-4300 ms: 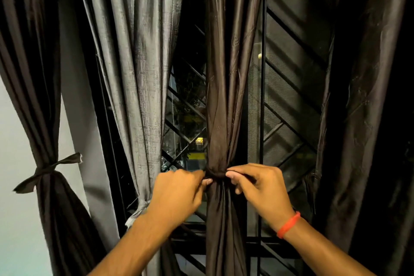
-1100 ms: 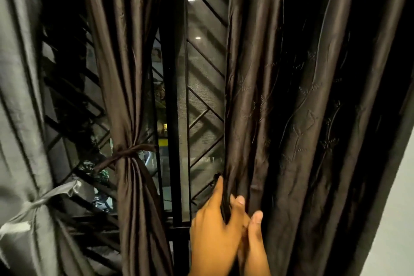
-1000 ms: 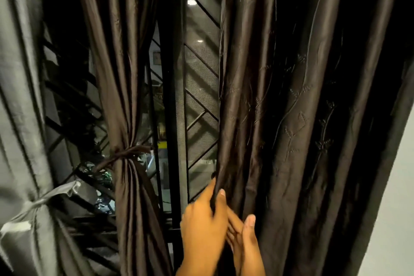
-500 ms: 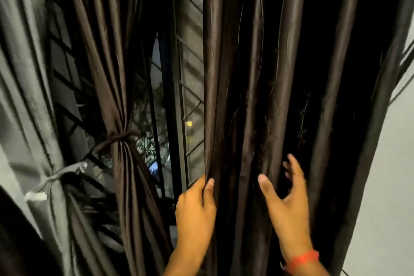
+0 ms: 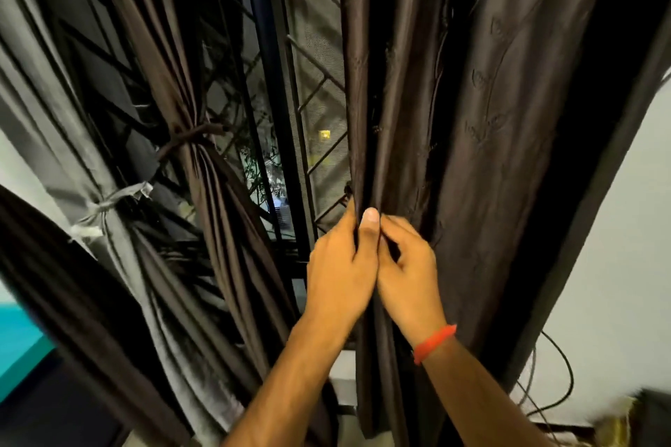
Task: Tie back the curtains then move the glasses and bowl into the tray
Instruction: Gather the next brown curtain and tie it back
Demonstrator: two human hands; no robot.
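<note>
At the window, near to far:
Your left hand (image 5: 341,265): it pinches a fold at the inner edge of the dark brown curtain (image 5: 468,141), thumb tip up against the cloth, fingers curled behind the fold.
Your right hand (image 5: 408,265): it sits just beside the left, touching it, fingers curled onto the same bunched folds; an orange wristband (image 5: 434,343) circles the wrist.
Dark brown curtain: it hangs loose and untied on the right, its folds gathered between your two hands, with a faint stitched leaf pattern on the cloth.
Wall (image 5: 617,265): pale, to the right of that curtain, with thin cables (image 5: 555,374) looping low against it.
Tied brown curtain (image 5: 214,200): left of your hands, cinched at its middle by a brown tie (image 5: 192,136).
Grey curtain (image 5: 109,229): further left, cinched by a pale tie (image 5: 109,200).
Far-left dark curtain (image 5: 72,294): it crosses the lower left corner; its tie is out of view.
Window grille (image 5: 312,91): dark bars with mesh behind the curtains, small lights and leaves beyond.
Glasses, bowl, tray: not in view.
</note>
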